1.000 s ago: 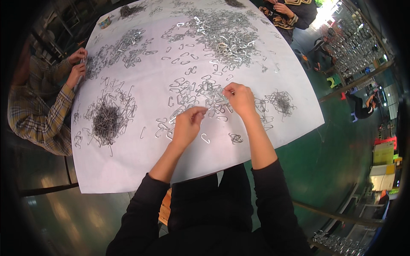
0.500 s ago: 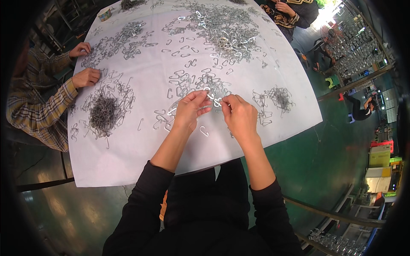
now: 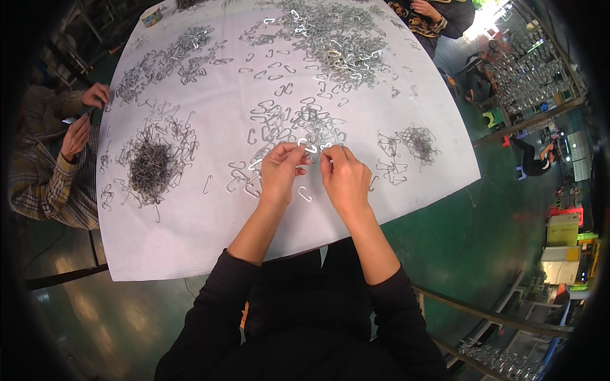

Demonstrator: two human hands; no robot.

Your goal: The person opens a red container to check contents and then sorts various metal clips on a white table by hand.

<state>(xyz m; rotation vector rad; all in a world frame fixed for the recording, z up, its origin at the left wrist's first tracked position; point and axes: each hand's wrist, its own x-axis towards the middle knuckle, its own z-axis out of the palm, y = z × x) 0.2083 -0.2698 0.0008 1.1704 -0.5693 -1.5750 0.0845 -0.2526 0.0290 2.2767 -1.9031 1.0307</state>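
Observation:
My left hand (image 3: 279, 173), closed in a pinch, holds a shiny silver C-shaped metal hook (image 3: 310, 149) by its end, just above the white table cover. Close to its right, my right hand (image 3: 347, 181) has thumb and forefinger pressed together near the hook. A bright bit of metal shows at those fingertips, too small to name. A loose C-shaped hook (image 3: 305, 194) lies on the cover below and between my hands. Beyond my fingers spreads a loose heap of similar hooks (image 3: 308, 117).
A tangled pile of dark bent wire pieces (image 3: 150, 164) lies left; a smaller wire pile (image 3: 419, 145) lies right. A large hook heap (image 3: 340, 47) covers the far side. A co-worker's hands (image 3: 77, 136) are at the left table edge. A paper cup (image 3: 151, 17) stands far left.
Both my hands have shifted slightly; the right has come a little left and down. The co-worker's hands at left have drawn back from the cover to the table edge.

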